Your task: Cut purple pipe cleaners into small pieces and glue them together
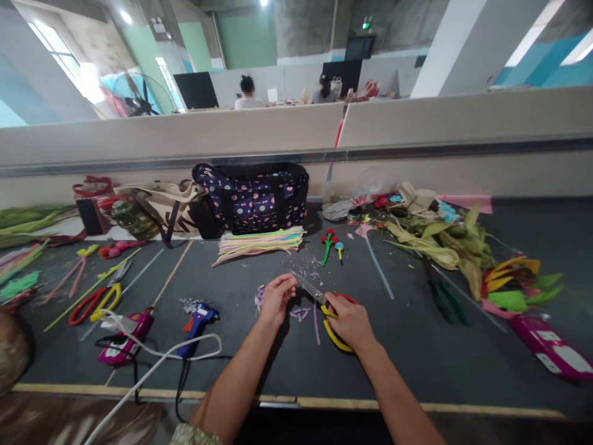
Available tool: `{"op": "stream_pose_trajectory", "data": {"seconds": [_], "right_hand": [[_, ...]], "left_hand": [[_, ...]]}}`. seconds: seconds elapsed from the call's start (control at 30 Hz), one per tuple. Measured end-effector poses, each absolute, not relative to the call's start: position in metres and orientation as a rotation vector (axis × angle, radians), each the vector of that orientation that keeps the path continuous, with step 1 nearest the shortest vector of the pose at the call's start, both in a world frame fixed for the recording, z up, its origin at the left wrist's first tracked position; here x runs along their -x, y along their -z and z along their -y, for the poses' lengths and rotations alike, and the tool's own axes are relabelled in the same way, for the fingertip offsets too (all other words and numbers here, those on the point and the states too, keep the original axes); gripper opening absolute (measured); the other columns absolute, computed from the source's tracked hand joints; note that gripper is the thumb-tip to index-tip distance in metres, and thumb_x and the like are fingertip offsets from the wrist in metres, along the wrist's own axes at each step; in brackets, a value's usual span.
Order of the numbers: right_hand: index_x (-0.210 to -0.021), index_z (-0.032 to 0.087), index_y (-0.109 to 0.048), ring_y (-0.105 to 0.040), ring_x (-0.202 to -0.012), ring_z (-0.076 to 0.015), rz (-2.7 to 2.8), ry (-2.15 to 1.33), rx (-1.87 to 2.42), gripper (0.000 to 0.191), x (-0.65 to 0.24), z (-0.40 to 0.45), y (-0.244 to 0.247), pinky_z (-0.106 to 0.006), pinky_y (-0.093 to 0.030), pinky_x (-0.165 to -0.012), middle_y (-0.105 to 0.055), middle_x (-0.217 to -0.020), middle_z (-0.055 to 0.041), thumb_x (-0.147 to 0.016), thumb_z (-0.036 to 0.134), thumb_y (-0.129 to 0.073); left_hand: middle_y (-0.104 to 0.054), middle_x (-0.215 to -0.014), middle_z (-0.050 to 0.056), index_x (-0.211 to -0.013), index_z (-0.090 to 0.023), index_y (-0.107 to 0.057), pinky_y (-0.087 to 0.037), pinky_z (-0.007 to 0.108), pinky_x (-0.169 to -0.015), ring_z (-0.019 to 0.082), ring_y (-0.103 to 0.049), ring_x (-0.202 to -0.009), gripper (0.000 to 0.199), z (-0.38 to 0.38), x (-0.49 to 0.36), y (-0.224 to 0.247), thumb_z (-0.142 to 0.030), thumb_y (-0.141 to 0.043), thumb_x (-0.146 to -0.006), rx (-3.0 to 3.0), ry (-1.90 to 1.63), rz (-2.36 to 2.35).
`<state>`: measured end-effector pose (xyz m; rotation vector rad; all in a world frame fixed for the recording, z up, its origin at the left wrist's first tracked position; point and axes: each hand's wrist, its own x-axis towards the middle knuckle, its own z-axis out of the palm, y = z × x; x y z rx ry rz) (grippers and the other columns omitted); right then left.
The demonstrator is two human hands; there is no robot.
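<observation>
My right hand (pixel 349 321) grips scissors (pixel 333 329) with red and yellow handles, their blades pointing up and left toward my left hand. With fingers pinched together at the blade tips, my left hand (pixel 278 298) holds something too small to make out. Short purple pieces (pixel 300 314) lie between my hands, and others sit beside my left fingers. A thin purple strip (pixel 317 327) rests on the table just left of the scissor handles. Small purple scraps (pixel 308 270) are scattered beyond the blades. A red fuzzy flower with a green stem (pixel 328 246) lies farther back.
A blue glue gun (pixel 199 326) with trailing cables lies left, near a magenta device (pixel 127 339) and another pair of scissors (pixel 99 300). Pastel fuzzy stems (pixel 259 244) lie before a patterned bag (pixel 259 198). Dried husks (pixel 430 247) and green-handled pliers (pixel 445 293) are right.
</observation>
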<state>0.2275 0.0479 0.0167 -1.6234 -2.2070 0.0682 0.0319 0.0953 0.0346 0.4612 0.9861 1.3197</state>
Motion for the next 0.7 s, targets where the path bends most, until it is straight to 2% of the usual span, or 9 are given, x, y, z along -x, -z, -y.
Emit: {"op": "stream_pose_trajectory", "data": {"seconds": [0.1, 0.27, 0.7], "right_hand": [[-0.096, 0.025, -0.06, -0.056, -0.068, -0.0109, 2.185, -0.054, 1.669, 0.024, -0.2313, -0.0491, -0.0192, -0.021, -0.031, -0.059, -0.063, -0.077, 0.0024, -0.075, 0.02, -0.051], [-0.108, 0.027, -0.056, -0.058, -0.076, -0.014, 2.097, 0.018, 1.76, 0.034, -0.2369, -0.0504, -0.0227, -0.022, -0.033, -0.061, -0.062, -0.088, -0.0003, -0.075, 0.023, -0.055], [-0.106, 0.026, -0.058, -0.057, -0.073, -0.0129, 2.152, -0.059, 1.673, 0.033, -0.2333, -0.0498, -0.0234, -0.022, -0.034, -0.062, -0.062, -0.083, 0.0012, -0.074, 0.02, -0.053]], "left_hand": [[-0.069, -0.071, 0.005, -0.084, -0.011, -0.068, -0.047, 0.016, -0.05, 0.007, -0.057, -0.05, 0.035, -0.0957, -0.0311, -0.0335, -0.02, -0.082, -0.053, -0.48, -1.315, -0.967], [-0.068, -0.072, 0.004, -0.09, -0.013, -0.067, -0.046, 0.016, -0.05, 0.006, -0.056, -0.05, 0.037, -0.0957, -0.0305, -0.0334, -0.021, -0.08, -0.057, -0.491, -1.311, -0.905], [-0.066, -0.074, 0.001, -0.084, -0.014, -0.064, -0.044, 0.016, -0.05, 0.004, -0.053, -0.05, 0.032, -0.0954, -0.0285, -0.0357, -0.02, -0.08, -0.058, -0.454, -1.33, -0.811]]}}
